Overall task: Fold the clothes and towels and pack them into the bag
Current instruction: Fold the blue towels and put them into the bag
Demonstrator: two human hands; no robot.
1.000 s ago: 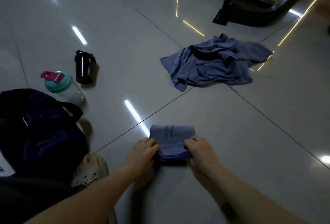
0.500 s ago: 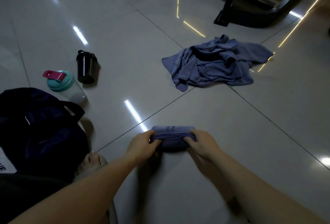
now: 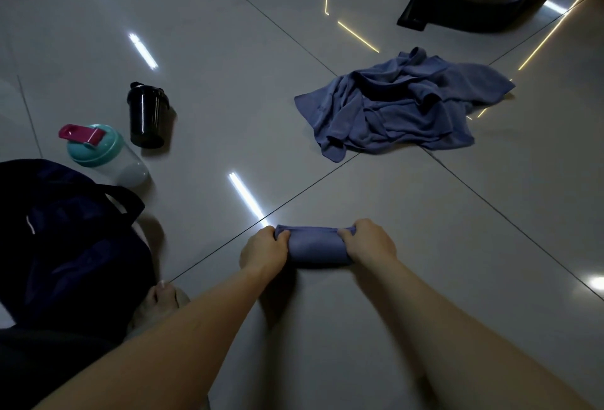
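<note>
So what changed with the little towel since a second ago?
The small towel got folded over away from the person, from a flat square into a narrow bundle. The left grip and right grip held its sides throughout. The crumpled cloth, black bottle and bag stayed put.

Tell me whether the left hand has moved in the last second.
Yes. The left hand, gripping one end of the folded towel, has moved away from the person, up to the diagonal floor seam it sat short of before.
</note>
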